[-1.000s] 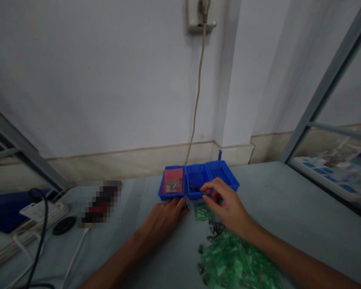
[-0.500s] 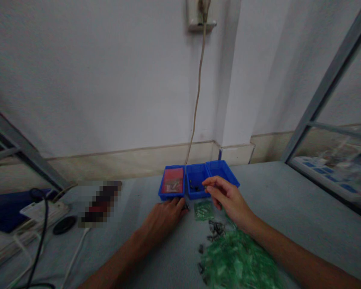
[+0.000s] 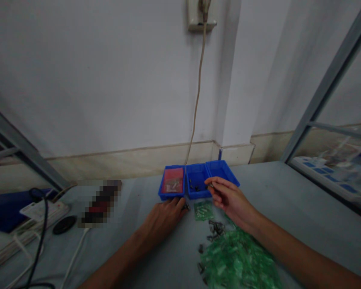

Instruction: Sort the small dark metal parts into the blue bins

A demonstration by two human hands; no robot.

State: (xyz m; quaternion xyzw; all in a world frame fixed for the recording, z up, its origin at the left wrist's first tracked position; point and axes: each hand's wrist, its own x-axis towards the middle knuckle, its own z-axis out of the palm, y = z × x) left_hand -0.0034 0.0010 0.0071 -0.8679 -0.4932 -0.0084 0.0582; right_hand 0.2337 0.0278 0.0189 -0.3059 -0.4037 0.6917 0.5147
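My right hand (image 3: 233, 202) is closed in a pinch on a small metal screw (image 3: 211, 185), just in front of the middle blue bin (image 3: 197, 172). Several small dark metal pieces lie on that bin's floor. My left hand (image 3: 168, 210) rests on the table against the front of the left blue bin (image 3: 172, 197), fingers curled; small metal pieces (image 3: 186, 206) show at its fingertips. Between the hands lies a small green bag (image 3: 203, 211) with pale pieces inside. Loose dark screws (image 3: 217, 228) are scattered nearer, beside a heap of green plastic bags (image 3: 240, 261).
The left bin holds a red packet (image 3: 173, 175). A third blue bin (image 3: 221, 168) stands to the right. Left on the table are a black round object (image 3: 64, 225), a blurred-out object (image 3: 100, 204), a white cable (image 3: 75, 255) and a power strip (image 3: 6, 253). Metal frames flank the table.
My right hand has shifted slightly right and turned, so the screw in its fingertips shows more clearly. My left hand has stayed nearly still.
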